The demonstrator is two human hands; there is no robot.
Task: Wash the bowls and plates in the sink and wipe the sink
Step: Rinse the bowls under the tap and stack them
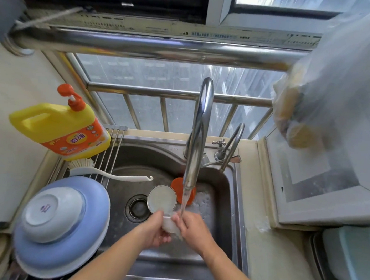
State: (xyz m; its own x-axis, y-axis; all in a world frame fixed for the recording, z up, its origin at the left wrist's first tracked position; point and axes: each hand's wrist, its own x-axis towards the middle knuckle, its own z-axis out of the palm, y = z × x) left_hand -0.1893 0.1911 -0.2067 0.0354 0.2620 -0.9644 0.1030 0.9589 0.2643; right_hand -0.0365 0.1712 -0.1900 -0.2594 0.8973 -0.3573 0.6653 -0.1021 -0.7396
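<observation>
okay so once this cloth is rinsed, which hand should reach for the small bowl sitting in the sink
Left, probably. The small bowl sits just above the left hand, on its side of the water stream. The right hand would have to cross the stream. Both hands hold the white cloth.

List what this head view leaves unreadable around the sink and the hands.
- Whitish item between left hand and right hand: fingers and motion blur hide what it is.
- Orange object: partly behind the faucet and the round dish.
- Hanging bag: contents blurred, cut by the right edge.
</observation>
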